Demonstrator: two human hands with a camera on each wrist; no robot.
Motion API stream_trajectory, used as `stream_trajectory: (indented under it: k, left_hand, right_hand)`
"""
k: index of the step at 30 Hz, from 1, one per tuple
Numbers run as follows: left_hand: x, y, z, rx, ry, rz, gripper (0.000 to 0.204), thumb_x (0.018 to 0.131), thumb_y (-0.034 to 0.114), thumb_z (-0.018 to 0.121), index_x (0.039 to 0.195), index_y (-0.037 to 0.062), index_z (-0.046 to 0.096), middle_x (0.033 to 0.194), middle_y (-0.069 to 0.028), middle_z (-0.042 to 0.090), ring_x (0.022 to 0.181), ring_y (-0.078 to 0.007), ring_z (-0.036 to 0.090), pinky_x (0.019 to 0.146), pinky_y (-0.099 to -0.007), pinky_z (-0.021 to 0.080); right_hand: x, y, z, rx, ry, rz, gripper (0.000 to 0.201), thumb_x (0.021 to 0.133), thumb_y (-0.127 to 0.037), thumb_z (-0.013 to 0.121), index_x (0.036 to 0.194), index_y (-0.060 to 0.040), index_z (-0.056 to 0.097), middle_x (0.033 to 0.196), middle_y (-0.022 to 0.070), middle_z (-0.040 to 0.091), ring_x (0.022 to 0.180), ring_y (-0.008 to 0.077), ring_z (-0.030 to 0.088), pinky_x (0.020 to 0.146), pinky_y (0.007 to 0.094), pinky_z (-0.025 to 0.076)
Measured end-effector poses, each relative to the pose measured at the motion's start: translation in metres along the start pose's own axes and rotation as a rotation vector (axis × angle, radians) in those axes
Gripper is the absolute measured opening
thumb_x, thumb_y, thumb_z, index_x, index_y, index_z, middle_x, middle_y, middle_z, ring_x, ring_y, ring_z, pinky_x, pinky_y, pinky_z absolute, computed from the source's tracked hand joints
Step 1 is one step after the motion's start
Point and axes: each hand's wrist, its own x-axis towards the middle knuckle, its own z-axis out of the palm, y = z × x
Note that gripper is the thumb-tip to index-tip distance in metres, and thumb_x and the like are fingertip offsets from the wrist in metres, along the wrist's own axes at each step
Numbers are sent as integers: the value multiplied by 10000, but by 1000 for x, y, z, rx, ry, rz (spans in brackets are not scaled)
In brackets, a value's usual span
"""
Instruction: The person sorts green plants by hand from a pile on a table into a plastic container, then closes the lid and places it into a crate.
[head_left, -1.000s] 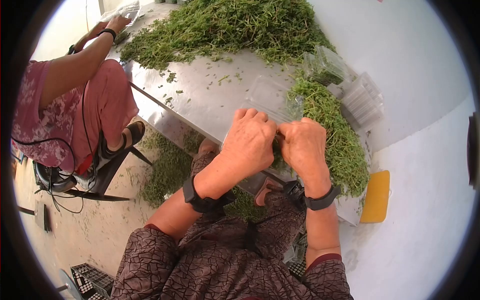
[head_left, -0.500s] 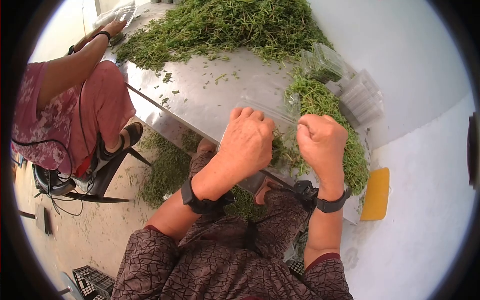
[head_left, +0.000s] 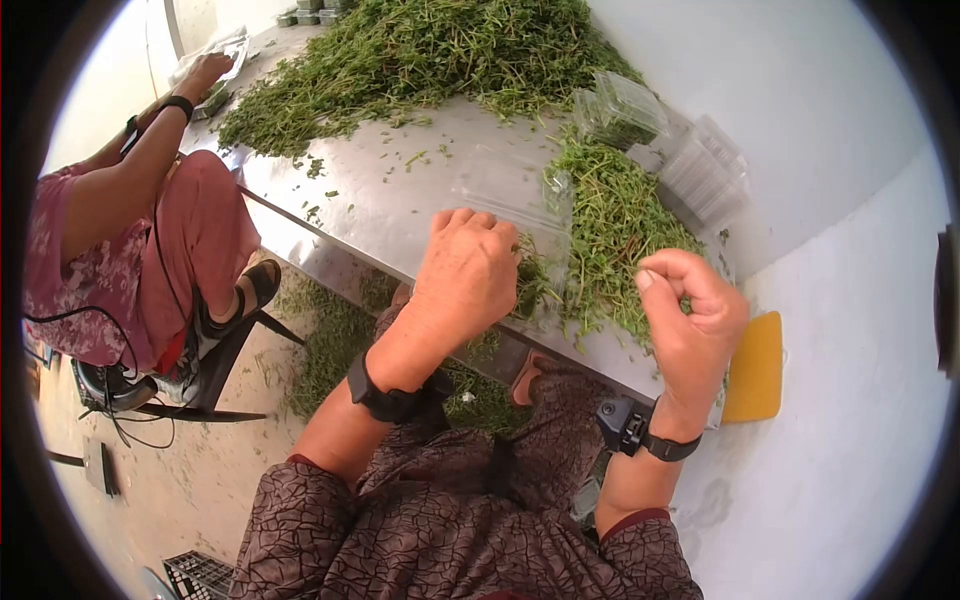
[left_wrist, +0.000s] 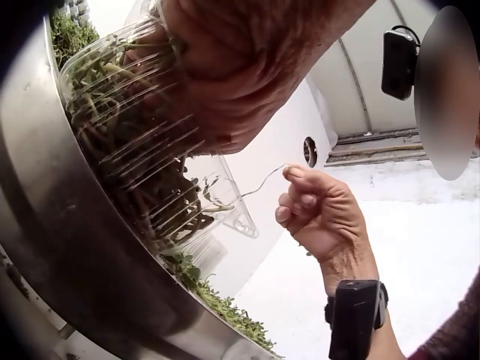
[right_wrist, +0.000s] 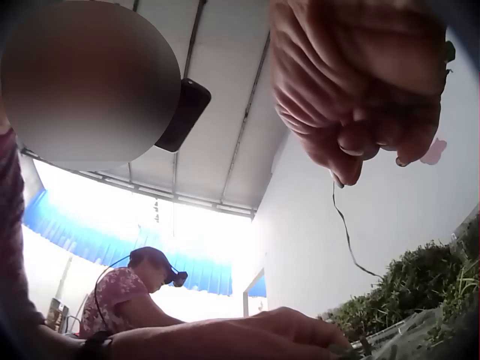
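My left hand (head_left: 465, 265) is at the table's near edge, fingers curled down over a clear plastic box (left_wrist: 161, 142) filled with leafy green stems (left_wrist: 112, 97). Through the ribbed wall, its fingers show in among the stems; the head view hides its thumb. The box's flat clear lid (head_left: 505, 195) lies folded back towards the table's middle. To the right, my right hand (head_left: 695, 320) is raised apart from the box. Its thumb and forefinger pinch the end of a thin strand (left_wrist: 262, 184), which hangs in a curve down to the greens.
A large heap of greens (head_left: 440, 50) covers the far table (head_left: 370, 180). A smaller pile (head_left: 610, 220) lies right, beside stacked clear boxes (head_left: 705, 170) along the wall. Another person (head_left: 130, 210) sits at left. Greens lie on the floor (head_left: 335, 345); a yellow board (head_left: 755, 370) leans at right.
My right hand has drawn away from beside my left hand, out to the right, pinching the strand. My left hand stays over the box, a little lower left in view.
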Motion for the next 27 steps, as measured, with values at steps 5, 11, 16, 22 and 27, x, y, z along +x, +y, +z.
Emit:
stream_trajectory:
  k: [5, 11, 16, 22, 27]
  left_hand:
    - [0, 0, 0, 4, 20, 8, 83, 779, 51, 655, 851, 11, 664, 860, -159, 661, 914, -345, 603, 925, -447, 403]
    - [6, -3, -13, -268, 32, -48, 116, 877, 62, 573, 919, -1, 661, 899, -138, 683, 940, -300, 619, 881, -376, 447]
    - [0, 0, -41, -716, 121, -168, 242, 987, 147, 474, 1026, -9, 654, 1085, -108, 681, 980, -197, 607, 865, -319, 449]
    - [-33, -18, -75, -562, 171, -115, 259, 964, 141, 467, 1010, -27, 659, 1179, -139, 647, 1089, -215, 605, 931, -343, 450]
    - [-62, -41, -66, -249, 141, 136, 303, 927, 287, 572, 1021, 20, 679, 1209, -142, 637, 1163, -323, 582, 988, -433, 437]
  right_hand:
    - [-17, -15, -17, 79, -9, -19, 95, 744, 73, 663, 796, -5, 678, 675, 2, 590, 552, 44, 481, 515, 205, 365]
    - [-42, -7, -14, 1, -197, -79, 114, 721, 50, 681, 796, -36, 687, 679, 48, 614, 528, 128, 515, 497, 260, 386]
    - [-55, 16, -1, -24, -432, -174, 157, 719, 56, 645, 847, -25, 689, 843, 113, 673, 630, 241, 595, 559, 354, 466]
    - [-64, 23, -3, 2, -408, -41, 191, 747, 81, 635, 912, 1, 686, 989, 155, 686, 810, 282, 647, 682, 360, 519]
    - [-60, 30, 3, -158, -235, -243, 187, 804, 13, 671, 988, -14, 689, 1106, 174, 680, 857, 299, 668, 737, 355, 530]
